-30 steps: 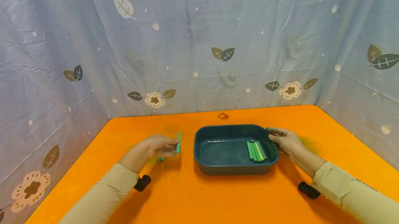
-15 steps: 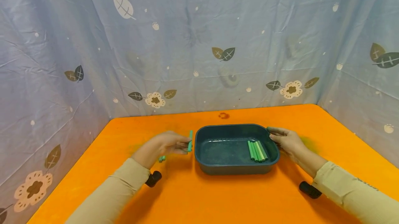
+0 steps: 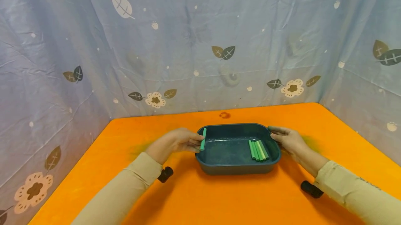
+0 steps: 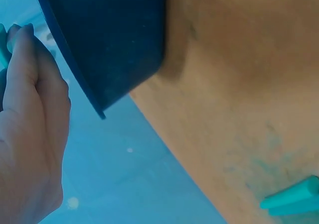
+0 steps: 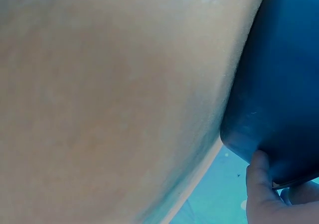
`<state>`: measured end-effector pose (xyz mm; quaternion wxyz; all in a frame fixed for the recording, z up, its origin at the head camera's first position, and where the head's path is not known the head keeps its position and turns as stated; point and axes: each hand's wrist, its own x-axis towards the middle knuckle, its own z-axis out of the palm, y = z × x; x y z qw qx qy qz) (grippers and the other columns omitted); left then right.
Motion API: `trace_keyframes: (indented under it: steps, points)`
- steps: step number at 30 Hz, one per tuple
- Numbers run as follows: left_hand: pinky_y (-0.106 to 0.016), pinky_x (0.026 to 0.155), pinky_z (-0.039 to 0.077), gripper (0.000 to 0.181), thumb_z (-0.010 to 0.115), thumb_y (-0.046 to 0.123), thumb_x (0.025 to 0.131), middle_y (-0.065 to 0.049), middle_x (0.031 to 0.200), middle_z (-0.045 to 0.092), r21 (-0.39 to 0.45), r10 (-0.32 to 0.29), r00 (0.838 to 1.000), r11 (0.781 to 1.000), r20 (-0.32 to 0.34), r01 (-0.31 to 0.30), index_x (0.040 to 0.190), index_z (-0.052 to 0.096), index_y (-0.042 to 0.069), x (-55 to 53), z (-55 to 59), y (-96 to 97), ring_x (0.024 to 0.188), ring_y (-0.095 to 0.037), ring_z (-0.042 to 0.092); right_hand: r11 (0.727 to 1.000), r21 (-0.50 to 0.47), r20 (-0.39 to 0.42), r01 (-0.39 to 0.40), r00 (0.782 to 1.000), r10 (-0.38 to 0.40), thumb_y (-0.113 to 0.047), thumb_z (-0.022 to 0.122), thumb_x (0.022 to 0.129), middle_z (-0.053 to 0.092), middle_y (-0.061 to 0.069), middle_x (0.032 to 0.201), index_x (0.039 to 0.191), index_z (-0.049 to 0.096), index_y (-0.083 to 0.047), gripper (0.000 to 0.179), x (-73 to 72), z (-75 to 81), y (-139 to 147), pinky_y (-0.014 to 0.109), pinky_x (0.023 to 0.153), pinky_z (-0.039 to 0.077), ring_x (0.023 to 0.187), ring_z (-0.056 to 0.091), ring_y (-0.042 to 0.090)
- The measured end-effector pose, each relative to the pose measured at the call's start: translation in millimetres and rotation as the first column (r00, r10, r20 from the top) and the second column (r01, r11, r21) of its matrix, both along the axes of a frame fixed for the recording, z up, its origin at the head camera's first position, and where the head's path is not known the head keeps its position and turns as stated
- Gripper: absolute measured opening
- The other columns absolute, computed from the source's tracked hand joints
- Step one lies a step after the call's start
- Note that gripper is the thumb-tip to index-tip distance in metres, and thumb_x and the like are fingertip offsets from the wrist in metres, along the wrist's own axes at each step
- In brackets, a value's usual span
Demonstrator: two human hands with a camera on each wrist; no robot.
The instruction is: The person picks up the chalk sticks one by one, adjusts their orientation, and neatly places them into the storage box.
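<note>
My left hand pinches a green chalk stick at the left rim of a dark blue-green baking dish. The chalk stands tilted, its upper end over the inside of the dish. My right hand grips the dish's right end. In the right wrist view, one finger presses the outer wall of the dish while others curl at its rim. Inside the dish, several green and yellow-green chalk sticks lie side by side toward the right.
More green chalk sticks lie on the table in the left wrist view; the left arm hides them in the head view. Green dust marks the orange table. A patterned curtain encloses the back and sides.
My left hand has moved right with the chalk stick, from the table left of the dish to its left rim. The right hand and the dish have stayed in place.
</note>
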<state>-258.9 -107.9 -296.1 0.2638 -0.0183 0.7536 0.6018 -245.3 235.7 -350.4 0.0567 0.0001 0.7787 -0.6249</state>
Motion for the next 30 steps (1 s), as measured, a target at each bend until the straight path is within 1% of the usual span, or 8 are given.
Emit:
trace_keyframes:
  steps: [5, 9, 11, 16, 20, 23, 28, 30]
  points:
    - [-0.031, 0.081, 0.058, 0.017, 0.057, 0.007, 0.099, -0.009, 0.082, 0.059, -0.034, -0.035, 0.999, 0.999, -0.01, 0.035, 0.105, 0.061, -0.008, -3.3, 5.2, 10.7, 0.069, -0.016, 0.062, 1.0, 0.008, 0.008, 0.007, 1.0, -0.007, -0.013, 0.045, 0.105, 0.025, 0.028, 0.152, 0.15, 0.026, 0.004, 0.052, -1.0, 0.4, 0.8, 0.021, 0.081, 0.053, 0.098, 0.056, 0.005]
    - [-0.033, 0.086, 0.056, 0.018, 0.058, 0.009, 0.099, -0.009, 0.083, 0.059, -0.062, -0.045, 0.999, 0.997, 0.005, 0.045, 0.105, 0.062, -0.007, -5.6, 10.7, 19.7, 0.072, -0.018, 0.062, 1.0, 0.013, 0.013, 0.009, 1.0, -0.009, -0.014, 0.045, 0.105, 0.025, 0.027, 0.153, 0.151, 0.026, 0.003, 0.052, -1.1, 1.0, 1.3, 0.023, 0.084, 0.053, 0.112, 0.054, 0.019]
    - [-0.035, 0.09, 0.055, 0.014, 0.058, 0.009, 0.099, -0.007, 0.078, 0.058, -0.075, -0.058, 0.998, 0.995, 0.012, 0.059, 0.101, 0.062, -0.005, -6.8, 13.2, 23.6, 0.073, -0.018, 0.061, 1.0, 0.011, 0.014, 0.003, 1.0, -0.003, -0.014, 0.045, 0.105, 0.025, 0.027, 0.153, 0.151, 0.025, 0.003, 0.053, -0.8, 1.5, 1.0, 0.023, 0.084, 0.053, 0.116, 0.053, 0.023]
    - [-0.037, 0.095, 0.052, 0.016, 0.056, 0.011, 0.1, -0.004, 0.068, 0.05, -0.097, -0.108, 0.994, 0.989, 0.023, 0.11, 0.087, 0.058, 0.001, -10.1, 17.5, 31.9, 0.075, -0.018, 0.06, 1.0, 0.004, 0.012, 0.0, 1.0, 0.0, -0.013, 0.045, 0.105, 0.026, 0.028, 0.152, 0.151, 0.026, 0.003, 0.052, -0.1, 2.1, -0.6, 0.021, 0.082, 0.053, 0.102, 0.057, 0.011]
    - [-0.035, 0.094, 0.052, 0.019, 0.056, 0.012, 0.1, -0.003, 0.066, 0.048, -0.114, -0.148, 0.988, 0.982, 0.041, 0.151, 0.084, 0.056, 0.003, -12.6, 20.6, 39.1, 0.074, -0.017, 0.059, 1.0, -0.003, 0.013, 0.009, 1.0, -0.009, -0.013, 0.046, 0.104, 0.026, 0.028, 0.152, 0.15, 0.027, 0.003, 0.052, -0.3, 1.5, -1.4, 0.021, 0.081, 0.053, 0.094, 0.056, 0.003]
    - [-0.034, 0.093, 0.053, 0.019, 0.056, 0.012, 0.1, -0.003, 0.066, 0.049, -0.123, -0.167, 0.985, 0.977, 0.05, 0.172, 0.084, 0.056, 0.003, -14.5, 22.4, 44.1, 0.072, -0.016, 0.059, 1.0, 0.0, 0.012, 0.009, 1.0, -0.009, -0.013, 0.046, 0.104, 0.027, 0.028, 0.152, 0.15, 0.028, 0.003, 0.052, -0.5, 1.5, -1.2, 0.021, 0.082, 0.053, 0.096, 0.057, 0.005]
    - [-0.035, 0.095, 0.052, 0.017, 0.055, 0.012, 0.101, -0.004, 0.068, 0.051, -0.124, -0.175, 0.982, 0.975, 0.074, 0.183, 0.087, 0.057, 0.002, -18.5, 24.8, 52.6, 0.073, -0.017, 0.059, 1.0, 0.012, 0.01, 0.01, 1.0, -0.01, -0.014, 0.046, 0.104, 0.027, 0.027, 0.152, 0.15, 0.028, 0.004, 0.052, -0.9, 2.1, -0.6, 0.021, 0.082, 0.053, 0.107, 0.056, 0.014]
    - [-0.035, 0.097, 0.05, 0.016, 0.053, 0.012, 0.101, -0.003, 0.066, 0.047, -0.122, -0.192, 0.978, 0.972, 0.084, 0.202, 0.089, 0.056, 0.002, -20.7, 25.8, 56.6, 0.076, -0.017, 0.058, 1.0, 0.016, 0.008, 0.014, 1.0, -0.014, -0.014, 0.046, 0.104, 0.027, 0.028, 0.151, 0.15, 0.028, 0.004, 0.052, -1.2, 2.1, -0.4, 0.021, 0.082, 0.053, 0.107, 0.056, 0.014]
